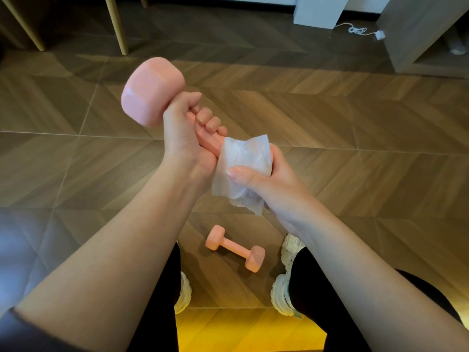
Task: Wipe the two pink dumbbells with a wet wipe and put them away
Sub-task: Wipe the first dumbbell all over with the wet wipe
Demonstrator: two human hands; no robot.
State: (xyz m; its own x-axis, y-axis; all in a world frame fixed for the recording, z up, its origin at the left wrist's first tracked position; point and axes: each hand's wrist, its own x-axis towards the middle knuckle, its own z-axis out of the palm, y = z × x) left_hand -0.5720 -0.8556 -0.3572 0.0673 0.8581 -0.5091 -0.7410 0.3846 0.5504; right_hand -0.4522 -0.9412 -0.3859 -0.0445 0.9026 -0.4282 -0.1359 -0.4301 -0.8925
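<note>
Fingers (208, 118) of the left hand (185, 141) curl round the handle of a pink dumbbell (152, 90), held raised and tilted. The right hand (271, 181) wraps a wet wipe (243, 158) round its lower end. The second dumbbell (234, 247) lies on the floor (355, 148) between the shoes (281, 293).

Brown chevron wood floor (355, 123) reflecting soft light. Pale wooden legs (117, 24) standing at top left. White cable (359, 30) lying on floor beside grey cabinet (416, 34) at top right.

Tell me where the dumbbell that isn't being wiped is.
Head view, lower centre: the spare dumbbell lies on the wood floor between the left shoe and right shoe, apart from both.
</note>
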